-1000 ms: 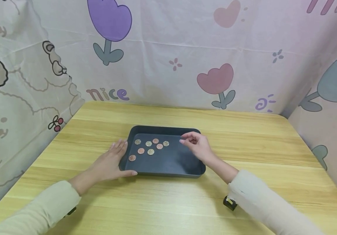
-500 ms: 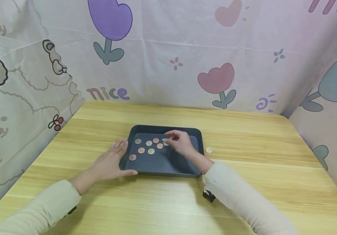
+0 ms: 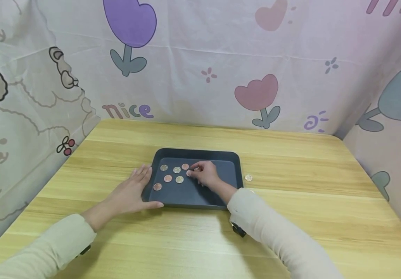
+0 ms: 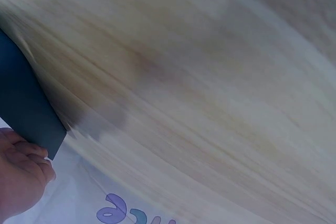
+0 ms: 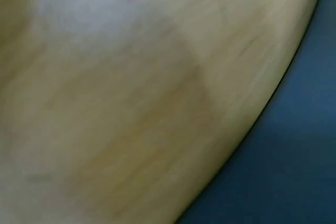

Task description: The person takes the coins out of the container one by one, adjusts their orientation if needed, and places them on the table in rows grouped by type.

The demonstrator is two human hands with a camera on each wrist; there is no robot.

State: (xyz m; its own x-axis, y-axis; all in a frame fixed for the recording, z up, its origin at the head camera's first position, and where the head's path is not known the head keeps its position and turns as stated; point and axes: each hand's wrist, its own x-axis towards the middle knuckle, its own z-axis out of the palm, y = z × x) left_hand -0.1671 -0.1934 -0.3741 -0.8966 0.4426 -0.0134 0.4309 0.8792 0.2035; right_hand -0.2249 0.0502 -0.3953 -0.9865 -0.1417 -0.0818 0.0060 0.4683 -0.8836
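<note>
A dark shallow tray (image 3: 193,152) sits mid-table with several copper and silver coins (image 3: 177,169) in its left half. My left hand (image 3: 135,190) lies flat against the tray's left side, fingers straight, thumb along the front wall. In the left wrist view, part of that hand (image 4: 21,174) shows beside a tray corner (image 4: 26,108). My right hand (image 3: 203,174) is inside the tray, its curled fingertips pinching a coin at the right end of the group. That coin is mostly hidden. The right wrist view shows only blurred tabletop and the tray (image 5: 294,171).
One coin (image 3: 248,178) lies on the wooden table (image 3: 291,162) just right of the tray. Printed cloth walls (image 3: 204,58) close in the back, left and right. Small black wrist cameras (image 3: 238,230) hang under the sleeves.
My right hand has moved left across the tray, from its right rim down onto the coins. That uncovered a coin on the table by the tray. The left hand has stayed put.
</note>
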